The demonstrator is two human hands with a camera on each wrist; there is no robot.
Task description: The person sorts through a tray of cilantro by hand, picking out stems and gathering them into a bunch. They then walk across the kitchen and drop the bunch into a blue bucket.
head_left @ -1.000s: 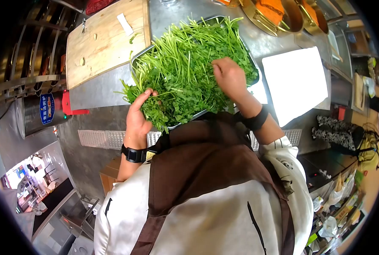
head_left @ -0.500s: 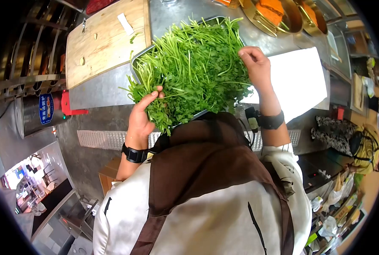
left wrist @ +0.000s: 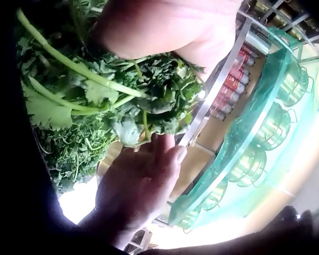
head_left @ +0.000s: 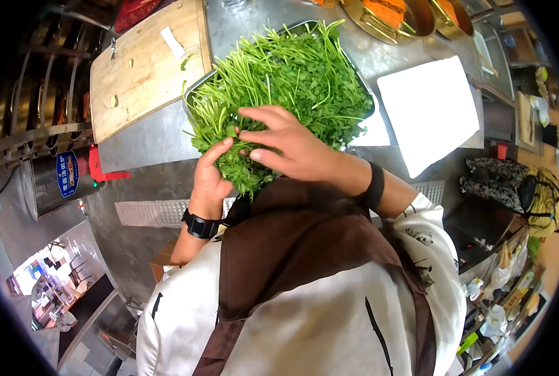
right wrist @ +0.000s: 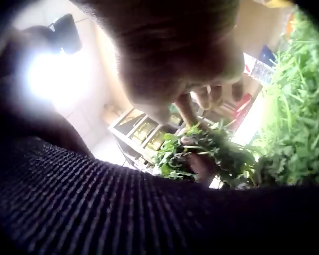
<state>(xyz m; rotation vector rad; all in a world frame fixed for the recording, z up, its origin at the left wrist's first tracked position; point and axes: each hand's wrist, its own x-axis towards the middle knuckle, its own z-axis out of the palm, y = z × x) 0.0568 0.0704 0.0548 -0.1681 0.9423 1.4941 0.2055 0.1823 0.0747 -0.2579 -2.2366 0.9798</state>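
Observation:
Fresh cilantro (head_left: 298,81) fills a metal tray (head_left: 196,86), its stems toward the far left and its leaves toward the near right. At the tray's near left corner my left hand (head_left: 211,177) holds a leafy bunch of cilantro (head_left: 247,177), thumb on top. My right hand (head_left: 290,143) reaches across to this bunch, fingers extended and spread, fingertips right at the leaves beside the left thumb. In the left wrist view the right hand (left wrist: 138,183) meets the bunch's leaves from below. The right wrist view shows left-hand fingers (right wrist: 201,166) among the leaves.
Left of the tray lies a wooden cutting board (head_left: 147,75) with small scraps and a white strip (head_left: 172,42). A white sheet (head_left: 430,113) lies on the right of the steel table (head_left: 129,147). Brass pans (head_left: 386,25) holding orange blocks stand at the far right.
My right hand first moved right over the leaves to the tray's right side, then swung back left to the bunch. My left hand stays at the near left corner, holding cilantro.

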